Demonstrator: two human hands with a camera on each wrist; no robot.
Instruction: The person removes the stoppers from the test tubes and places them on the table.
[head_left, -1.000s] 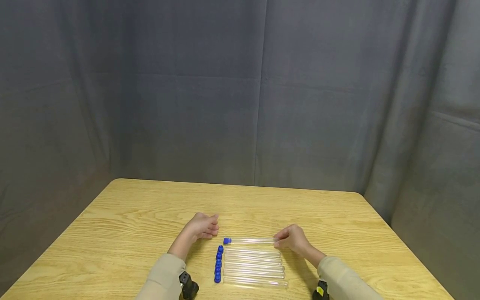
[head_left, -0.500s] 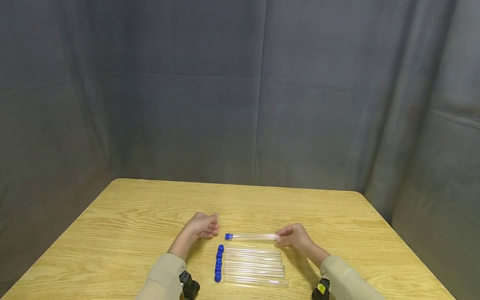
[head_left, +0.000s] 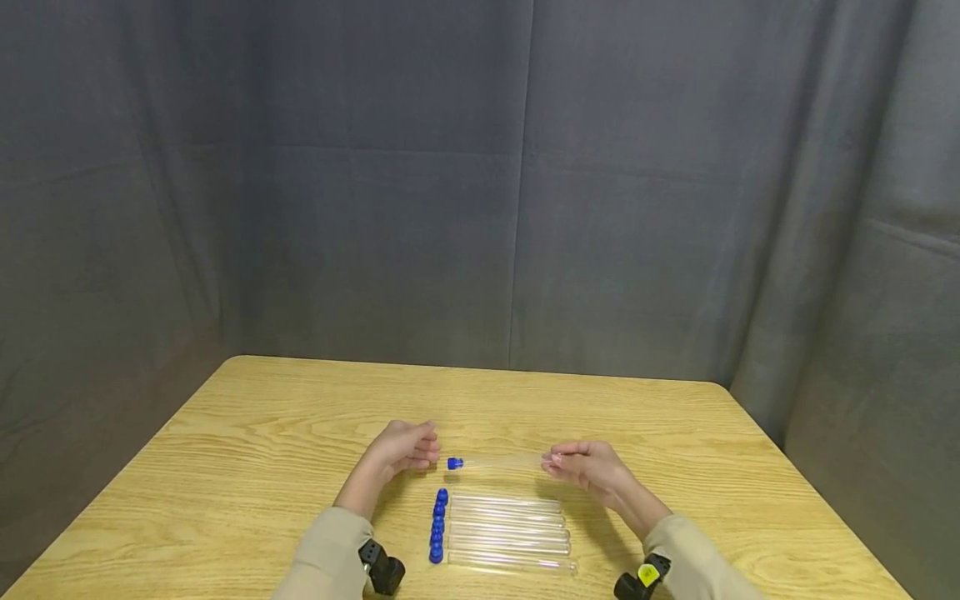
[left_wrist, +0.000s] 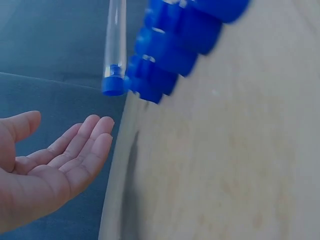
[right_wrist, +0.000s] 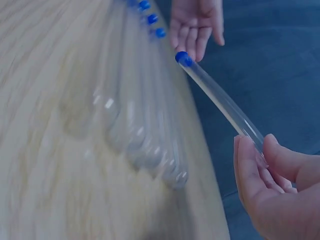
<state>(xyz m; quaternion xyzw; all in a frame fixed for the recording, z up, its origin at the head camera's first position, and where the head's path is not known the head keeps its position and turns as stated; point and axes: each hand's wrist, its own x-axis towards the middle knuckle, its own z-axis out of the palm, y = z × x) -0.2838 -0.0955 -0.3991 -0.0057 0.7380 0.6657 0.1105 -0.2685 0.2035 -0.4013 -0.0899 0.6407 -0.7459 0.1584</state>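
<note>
My right hand pinches the rounded end of a clear test tube between thumb and fingers. The tube is held up off the table, and a blue cap closes its far end, which points left. Just left of that cap is my left hand, palm turned up and fingers loosely extended, with nothing in it. Nearer me, several uncapped test tubes lie side by side on the table. A column of loose blue caps stands along their open ends.
Everything lies on a wood-grain table. Grey curtains hang behind it and along both sides. A black wrist camera sits on the left sleeve, another wrist camera on the right one.
The right hand has lifted the capped tube and moved it slightly away from the row of tubes. My left hand has barely moved, and the loose caps and tubes stay put.
</note>
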